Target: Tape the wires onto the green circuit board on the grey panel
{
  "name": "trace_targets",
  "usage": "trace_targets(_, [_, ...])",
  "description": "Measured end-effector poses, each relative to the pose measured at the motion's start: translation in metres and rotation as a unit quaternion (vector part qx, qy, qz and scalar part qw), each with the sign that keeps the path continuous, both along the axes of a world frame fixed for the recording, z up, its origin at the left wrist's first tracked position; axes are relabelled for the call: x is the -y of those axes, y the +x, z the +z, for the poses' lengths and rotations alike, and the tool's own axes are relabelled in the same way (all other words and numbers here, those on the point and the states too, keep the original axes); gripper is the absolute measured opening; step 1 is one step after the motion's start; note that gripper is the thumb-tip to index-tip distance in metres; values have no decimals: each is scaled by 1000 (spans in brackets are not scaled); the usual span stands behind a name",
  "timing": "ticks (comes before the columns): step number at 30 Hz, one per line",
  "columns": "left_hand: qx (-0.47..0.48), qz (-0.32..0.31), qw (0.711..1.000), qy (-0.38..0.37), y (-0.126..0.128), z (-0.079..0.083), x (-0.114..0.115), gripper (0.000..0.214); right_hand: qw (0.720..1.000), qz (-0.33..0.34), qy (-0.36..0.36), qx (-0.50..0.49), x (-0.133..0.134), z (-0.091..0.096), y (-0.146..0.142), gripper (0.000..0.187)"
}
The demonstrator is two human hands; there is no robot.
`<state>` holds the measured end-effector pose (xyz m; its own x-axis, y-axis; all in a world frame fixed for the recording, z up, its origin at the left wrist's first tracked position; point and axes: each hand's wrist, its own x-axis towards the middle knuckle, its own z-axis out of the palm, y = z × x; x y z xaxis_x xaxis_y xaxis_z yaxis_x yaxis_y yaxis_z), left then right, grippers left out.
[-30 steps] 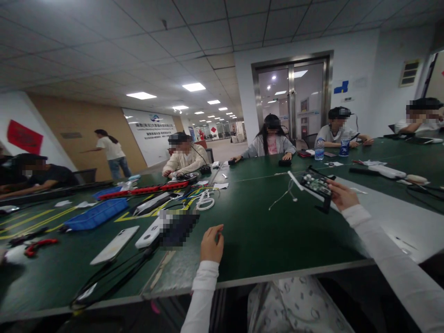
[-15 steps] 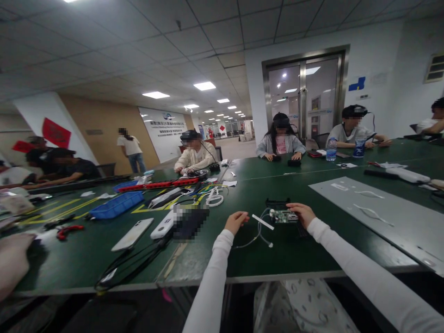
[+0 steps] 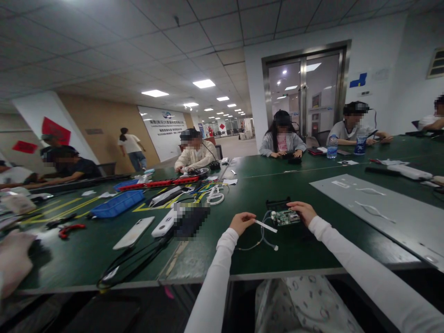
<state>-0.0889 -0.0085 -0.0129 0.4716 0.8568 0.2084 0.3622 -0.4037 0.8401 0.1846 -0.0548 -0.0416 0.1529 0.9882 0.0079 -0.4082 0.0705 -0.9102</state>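
Note:
My left hand (image 3: 243, 223) is closed, its thumb and fingertips pinched on the left end of a flat white strip (image 3: 267, 226). That strip slants down to the right, in front of a green circuit board (image 3: 282, 218); whether it joins the board cannot be made out. My right hand (image 3: 301, 212) grips the board's right side, fingers over its upper edge. Black frame parts (image 3: 275, 202) show behind the board. Thin grey cables (image 3: 264, 238) with a small white plug curve from its left side down onto the green table (image 3: 215, 259).
A grey metal panel (image 3: 378, 208) with white cables lies to the right. On the left are a white phone (image 3: 134, 232), a white device (image 3: 166, 225), a blue tray (image 3: 118, 205) and red-handled pliers (image 3: 71, 230). Several people sit around the table.
My left hand has moved right and now pinches the white strip's end, where a gap showed before. The strip has shifted slightly right and down. My right hand stays on the board.

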Motion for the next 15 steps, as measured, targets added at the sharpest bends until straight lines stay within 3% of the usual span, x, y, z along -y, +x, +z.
trace_targets(15, [-36,13,998,59,-1,4,14,21,1000,-7,3,28,-2,-7,5,23])
